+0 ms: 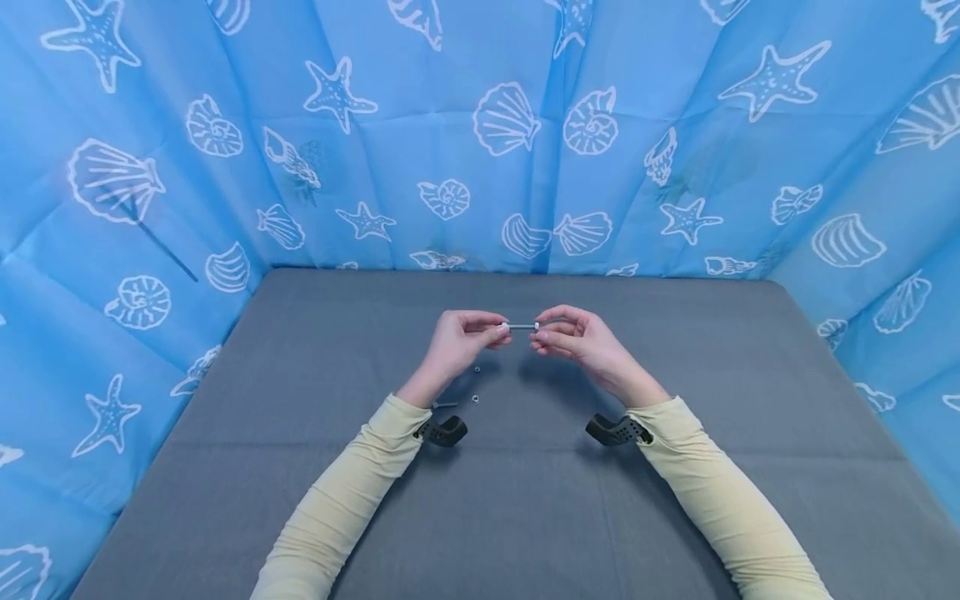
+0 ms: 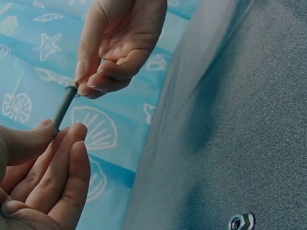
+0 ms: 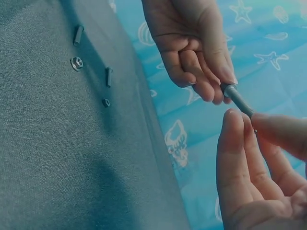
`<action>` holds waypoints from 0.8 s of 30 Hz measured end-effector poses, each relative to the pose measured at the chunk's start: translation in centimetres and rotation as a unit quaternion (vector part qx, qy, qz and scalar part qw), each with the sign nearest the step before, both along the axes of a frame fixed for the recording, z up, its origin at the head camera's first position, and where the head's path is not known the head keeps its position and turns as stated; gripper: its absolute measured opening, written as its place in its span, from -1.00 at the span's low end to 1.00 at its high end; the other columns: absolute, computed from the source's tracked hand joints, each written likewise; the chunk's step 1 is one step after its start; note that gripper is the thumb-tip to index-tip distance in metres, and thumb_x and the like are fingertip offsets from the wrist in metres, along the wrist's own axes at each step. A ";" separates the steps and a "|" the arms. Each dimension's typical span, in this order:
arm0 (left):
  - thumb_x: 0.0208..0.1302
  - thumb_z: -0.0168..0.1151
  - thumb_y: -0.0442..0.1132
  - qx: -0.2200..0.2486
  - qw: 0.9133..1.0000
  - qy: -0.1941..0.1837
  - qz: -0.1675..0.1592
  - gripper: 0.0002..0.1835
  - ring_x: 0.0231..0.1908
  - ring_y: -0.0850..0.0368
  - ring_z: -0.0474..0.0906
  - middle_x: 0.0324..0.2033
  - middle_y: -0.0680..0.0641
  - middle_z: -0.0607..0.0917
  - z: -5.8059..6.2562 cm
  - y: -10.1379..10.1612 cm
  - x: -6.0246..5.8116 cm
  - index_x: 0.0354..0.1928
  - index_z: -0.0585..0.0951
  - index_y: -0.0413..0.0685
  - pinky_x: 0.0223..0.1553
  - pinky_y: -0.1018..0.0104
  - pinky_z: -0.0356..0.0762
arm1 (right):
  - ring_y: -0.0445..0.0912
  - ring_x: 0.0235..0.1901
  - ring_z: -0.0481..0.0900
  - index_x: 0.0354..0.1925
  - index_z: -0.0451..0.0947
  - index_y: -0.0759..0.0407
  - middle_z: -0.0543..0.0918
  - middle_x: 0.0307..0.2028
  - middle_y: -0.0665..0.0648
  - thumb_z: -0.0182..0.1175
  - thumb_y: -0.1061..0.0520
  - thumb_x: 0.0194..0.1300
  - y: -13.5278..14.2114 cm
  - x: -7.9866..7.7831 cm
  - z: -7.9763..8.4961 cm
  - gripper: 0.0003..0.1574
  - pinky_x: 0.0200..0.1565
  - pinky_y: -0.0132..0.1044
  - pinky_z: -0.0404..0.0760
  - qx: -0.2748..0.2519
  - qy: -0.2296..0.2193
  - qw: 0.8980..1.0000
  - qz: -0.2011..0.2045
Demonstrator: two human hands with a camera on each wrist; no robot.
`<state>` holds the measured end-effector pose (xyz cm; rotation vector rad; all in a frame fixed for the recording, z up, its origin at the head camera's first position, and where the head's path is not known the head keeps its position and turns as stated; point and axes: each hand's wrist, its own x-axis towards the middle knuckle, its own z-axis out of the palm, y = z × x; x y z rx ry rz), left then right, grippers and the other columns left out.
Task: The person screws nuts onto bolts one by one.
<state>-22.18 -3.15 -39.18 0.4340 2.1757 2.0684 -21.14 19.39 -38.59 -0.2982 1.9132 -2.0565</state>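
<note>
Above the grey table, a metal bolt [image 1: 522, 327] is held level between both hands. My left hand [image 1: 463, 340] pinches its left end between thumb and fingertips. At the other end, the thumb and fingers of my right hand [image 1: 588, 343] pinch the tip. In the left wrist view the threaded shank [image 2: 62, 109] shows, with a wider flange-like piece [image 2: 71, 87] at the right hand's fingertips. The right wrist view shows a wider, head-like end [image 3: 230, 90] at the left hand. Fingers partly cover both ends.
On the grey cloth table [image 1: 525, 500] lie a flanged nut [image 3: 76, 63], a smaller nut [image 3: 106, 102] and two loose bolts, one farther [image 3: 78, 35] and one closer [image 3: 109, 76]. A blue shell-print curtain [image 1: 420, 150] stands around the table's back and sides.
</note>
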 end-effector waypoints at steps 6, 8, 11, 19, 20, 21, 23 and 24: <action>0.25 0.25 -0.44 -0.011 1.000 0.006 -0.013 -0.82 -0.27 -0.10 0.70 -0.32 -0.33 0.71 1.9 0.3 1.1 -0.14 0.65 -0.44 -0.23 0.20 0.68 | -0.08 -0.28 0.67 -0.01 0.45 0.41 0.66 -0.23 0.28 0.17 0.10 0.38 0.2 0.1 0.2 -0.61 -0.08 -0.10 0.65 0.048 -0.003 0.999 -0.007; 0.26 0.24 -0.44 -0.018 1.000 0.004 -0.012 -0.82 -0.26 -0.10 0.70 -0.32 -0.32 0.71 2.3 0.3 1.3 -0.14 0.65 -0.44 -0.23 0.19 0.68 | -0.06 -0.28 0.67 -0.02 0.46 0.38 0.65 -0.23 0.30 0.16 0.07 0.39 0.2 0.0 0.3 -0.62 -0.09 -0.10 0.65 0.058 -0.006 0.998 -0.002; 0.26 0.24 -0.45 -0.018 1.000 0.002 -0.010 -0.82 -0.26 -0.12 0.70 -0.32 -0.33 0.71 2.6 0.3 1.3 -0.15 0.65 -0.45 -0.21 0.16 0.68 | 0.00 -0.22 0.67 0.03 0.42 0.36 0.66 -0.19 0.28 0.16 0.10 0.39 0.2 0.0 0.5 -0.61 -0.03 -0.03 0.62 0.056 -0.004 0.998 0.002; 0.27 0.23 -0.44 -0.019 1.000 -0.016 -0.010 -0.81 -0.24 -0.11 0.70 -0.30 -0.34 0.71 2.8 0.3 1.5 -0.13 0.65 -0.43 -0.16 0.13 0.66 | 0.06 -0.15 0.66 0.12 0.35 0.50 0.69 -0.20 0.19 0.19 0.19 0.35 0.2 -0.1 0.5 -0.50 0.07 0.10 0.51 0.058 0.005 0.998 0.002; 0.28 0.22 -0.44 -0.019 1.000 -0.021 -0.010 -0.81 -0.24 -0.11 0.70 -0.29 -0.34 0.71 2.8 0.3 1.5 -0.12 0.64 -0.43 -0.15 0.12 0.66 | 0.02 -0.18 0.66 0.09 0.37 0.50 0.69 -0.21 0.21 0.18 0.17 0.37 0.2 -0.1 0.4 -0.52 0.05 0.06 0.55 0.064 0.003 0.998 0.003; 0.28 0.22 -0.44 -0.019 0.999 -0.024 -0.012 -0.81 -0.23 -0.12 0.69 -0.29 -0.34 0.70 2.8 0.3 1.6 -0.12 0.64 -0.44 -0.14 0.12 0.65 | -0.02 -0.21 0.67 0.07 0.40 0.49 0.68 -0.21 0.24 0.17 0.15 0.38 0.2 0.0 0.3 -0.54 0.01 0.03 0.58 0.069 0.001 0.998 0.002; 0.28 0.22 -0.44 -0.020 1.000 -0.019 -0.015 -0.81 -0.24 -0.12 0.69 -0.28 -0.34 0.70 2.6 0.3 1.6 -0.12 0.64 -0.44 -0.14 0.11 0.65 | -0.05 -0.26 0.66 0.01 0.46 0.45 0.66 -0.22 0.30 0.17 0.11 0.38 0.3 0.0 0.2 -0.58 -0.05 -0.01 0.61 0.077 -0.003 0.997 0.001; 0.28 0.22 -0.44 -0.022 1.000 -0.016 -0.016 -0.81 -0.23 -0.13 0.69 -0.28 -0.35 0.70 2.7 0.3 1.6 -0.12 0.64 -0.44 -0.14 0.10 0.65 | -0.05 -0.27 0.66 -0.01 0.47 0.43 0.66 -0.21 0.32 0.17 0.10 0.38 0.3 0.0 0.2 -0.60 -0.07 -0.02 0.62 0.080 -0.004 0.997 0.000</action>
